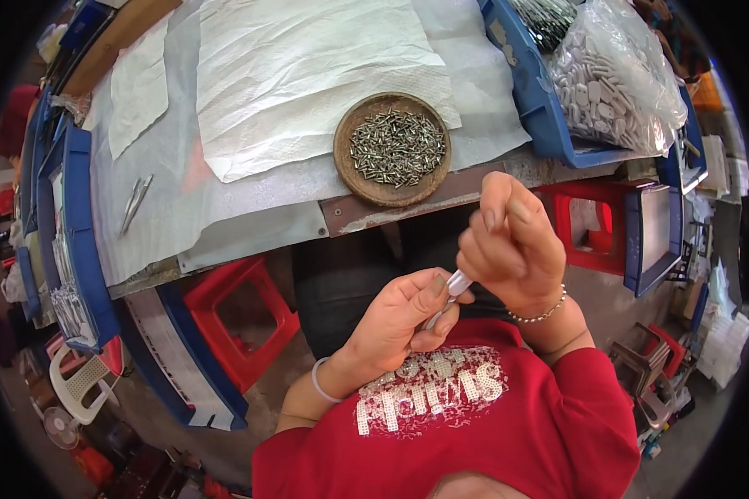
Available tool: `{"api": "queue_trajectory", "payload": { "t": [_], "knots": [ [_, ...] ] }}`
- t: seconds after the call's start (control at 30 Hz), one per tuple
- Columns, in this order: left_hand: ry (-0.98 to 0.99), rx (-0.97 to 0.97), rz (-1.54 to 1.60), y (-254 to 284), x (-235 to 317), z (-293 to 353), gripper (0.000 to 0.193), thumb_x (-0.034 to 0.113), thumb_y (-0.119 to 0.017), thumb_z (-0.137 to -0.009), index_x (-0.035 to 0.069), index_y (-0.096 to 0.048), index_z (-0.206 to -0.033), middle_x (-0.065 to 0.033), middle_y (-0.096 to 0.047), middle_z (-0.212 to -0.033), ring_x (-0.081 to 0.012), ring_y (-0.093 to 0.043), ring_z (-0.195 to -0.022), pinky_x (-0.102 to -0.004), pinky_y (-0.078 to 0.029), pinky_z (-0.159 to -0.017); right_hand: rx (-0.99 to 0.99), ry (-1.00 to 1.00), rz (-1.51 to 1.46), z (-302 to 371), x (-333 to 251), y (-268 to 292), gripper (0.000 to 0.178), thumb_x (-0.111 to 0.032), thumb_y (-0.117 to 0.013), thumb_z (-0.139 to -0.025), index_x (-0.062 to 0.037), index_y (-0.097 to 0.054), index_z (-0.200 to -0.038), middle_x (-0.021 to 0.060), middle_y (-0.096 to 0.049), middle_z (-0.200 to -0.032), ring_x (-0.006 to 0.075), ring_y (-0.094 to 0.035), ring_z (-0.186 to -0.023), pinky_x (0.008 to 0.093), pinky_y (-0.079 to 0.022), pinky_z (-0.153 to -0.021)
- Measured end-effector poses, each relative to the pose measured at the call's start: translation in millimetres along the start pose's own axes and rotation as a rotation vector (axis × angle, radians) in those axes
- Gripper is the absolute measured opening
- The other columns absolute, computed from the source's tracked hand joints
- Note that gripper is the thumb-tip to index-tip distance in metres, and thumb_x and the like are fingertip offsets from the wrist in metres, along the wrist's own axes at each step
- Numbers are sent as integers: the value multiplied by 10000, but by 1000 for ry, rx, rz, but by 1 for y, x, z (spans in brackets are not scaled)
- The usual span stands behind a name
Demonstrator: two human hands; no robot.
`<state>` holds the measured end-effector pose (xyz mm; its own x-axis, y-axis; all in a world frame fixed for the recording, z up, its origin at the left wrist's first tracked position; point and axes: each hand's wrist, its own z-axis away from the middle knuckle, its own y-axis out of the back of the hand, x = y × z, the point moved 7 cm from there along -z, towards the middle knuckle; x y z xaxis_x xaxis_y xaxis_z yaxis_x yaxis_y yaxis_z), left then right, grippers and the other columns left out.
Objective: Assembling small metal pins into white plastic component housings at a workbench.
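Observation:
Close to my chest, my left hand (398,320) pinches a slim metal piece with a white plastic end (458,282) between thumb and fingers. The white end points up and to the right, toward my other hand. Just above it, my right hand (516,241) is closed, its fingers curled and thumb drawn in. Whatever it holds is too small or hidden to make out. Beyond both hands, a round brown bowl (345,179) sits at the table's near edge, filled with small metal pins (398,148).
White paper sheets (308,75) cover the table, with tweezers (136,204) at the left. A blue bin (541,108) at the far right holds metal pieces and a clear bag of white plastic parts (599,96). Red stools (250,366) stand below, and blue trays (79,200) line the left.

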<state>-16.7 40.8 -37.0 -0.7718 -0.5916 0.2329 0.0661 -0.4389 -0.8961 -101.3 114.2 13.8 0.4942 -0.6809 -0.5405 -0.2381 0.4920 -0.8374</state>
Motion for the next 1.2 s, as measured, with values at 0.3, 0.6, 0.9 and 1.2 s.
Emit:
{"api": "queue_trajectory", "payload": {
  "t": [0.3, 0.6, 0.9, 1.2],
  "knots": [
    [11, -69, 225, 3, -12, -3, 321, 330, -466, -936, 24, -524, -1011, 10, -458, -637, -35, -294, -424, -178, -223, -390, 178, -238, 156, -21, 28, -4, 194, -207, -439, -946, -43, -459, -844, -78, -225, -451, 27, -154, -347, 220, -148, -347],
    [-61, -148, 372, 0, -3, -2, 348, 401, -418, -940, 58, -471, -969, 28, -435, -644, -38, -315, -418, -193, -242, -391, 214, -190, 86, -36, 25, -14, 167, -210, -449, -946, -70, -476, -858, -86, -237, -457, 22, -160, -359, 199, -139, -351],
    [-51, -225, 529, -2, 1, -2, 355, 408, -367, -956, 66, -460, -975, 25, -432, -660, -45, -328, -412, -191, -259, -392, 173, -283, 150, -51, 34, -18, 172, -222, -486, -930, -71, -509, -851, -84, -252, -457, 18, -165, -368, 197, -137, -354],
    [-79, -207, 512, 0, 4, -1, 357, 410, -370, -955, 66, -460, -980, 25, -427, -657, -46, -326, -409, -191, -261, -392, 178, -303, 172, -54, 35, -19, 164, -213, -493, -923, -70, -508, -843, -81, -259, -453, 18, -174, -370, 198, -138, -359]
  ]
}}
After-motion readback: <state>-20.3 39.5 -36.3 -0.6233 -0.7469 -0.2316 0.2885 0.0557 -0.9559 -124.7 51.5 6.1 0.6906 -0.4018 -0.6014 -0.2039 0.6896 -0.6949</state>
